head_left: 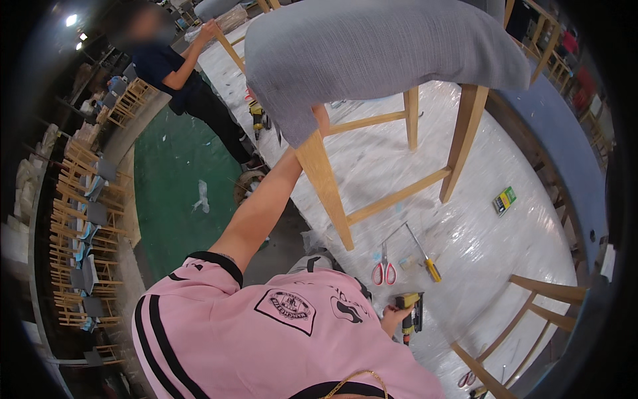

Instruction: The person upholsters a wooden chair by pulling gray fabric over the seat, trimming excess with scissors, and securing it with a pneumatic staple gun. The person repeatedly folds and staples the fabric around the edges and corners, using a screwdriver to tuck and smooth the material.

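Note:
A chair with a grey fabric-covered seat point(372, 50) and light wooden legs point(325, 183) stands tilted on the wrapped table. My left arm reaches up behind the nearest leg, and my left hand point(321, 120) is by the underside of the seat, beside the hanging grey cloth. Its fingers are mostly hidden by the leg and fabric. Low at the table's near edge, my right hand point(395, 315) is closed around a yellow and black staple gun point(410, 303). Red-handled scissors point(383, 271) and a yellow-handled screwdriver point(432, 267) lie just beyond it.
A small green and yellow box point(504, 201) lies on the plastic-covered table point(505, 246). A wooden chair frame point(505, 336) is at the lower right. Across the table's far left, a person point(183, 73) in dark clothes handles another frame. Stacked chairs point(90, 233) line the left floor.

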Demonstrator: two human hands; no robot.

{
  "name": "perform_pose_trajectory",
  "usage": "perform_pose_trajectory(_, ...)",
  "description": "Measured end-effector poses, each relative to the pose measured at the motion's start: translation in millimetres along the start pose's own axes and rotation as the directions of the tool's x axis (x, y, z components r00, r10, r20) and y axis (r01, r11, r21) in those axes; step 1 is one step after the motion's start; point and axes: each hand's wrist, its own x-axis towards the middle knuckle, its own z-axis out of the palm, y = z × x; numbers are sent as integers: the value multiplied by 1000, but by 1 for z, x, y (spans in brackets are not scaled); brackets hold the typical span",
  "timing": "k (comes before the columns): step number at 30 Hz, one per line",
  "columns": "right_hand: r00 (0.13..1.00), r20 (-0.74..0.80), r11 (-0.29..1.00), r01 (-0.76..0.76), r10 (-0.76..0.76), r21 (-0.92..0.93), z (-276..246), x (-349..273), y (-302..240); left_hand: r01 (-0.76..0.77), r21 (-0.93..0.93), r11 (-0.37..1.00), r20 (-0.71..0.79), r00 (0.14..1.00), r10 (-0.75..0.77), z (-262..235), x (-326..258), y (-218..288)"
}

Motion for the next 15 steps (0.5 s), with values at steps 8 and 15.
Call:
perform_pose_trajectory(8, 867, 496, 953, -187, 47, 238, 77, -121, -100, 2, 3, 1000, -13, 1000, -2, 2, -3, -1)
perform_pose_trajectory(15, 588, 658, 872, 423, -471, 247, 211, -255, -96, -2, -23, 1000, -3, 1000, 2, 5, 2, -3)
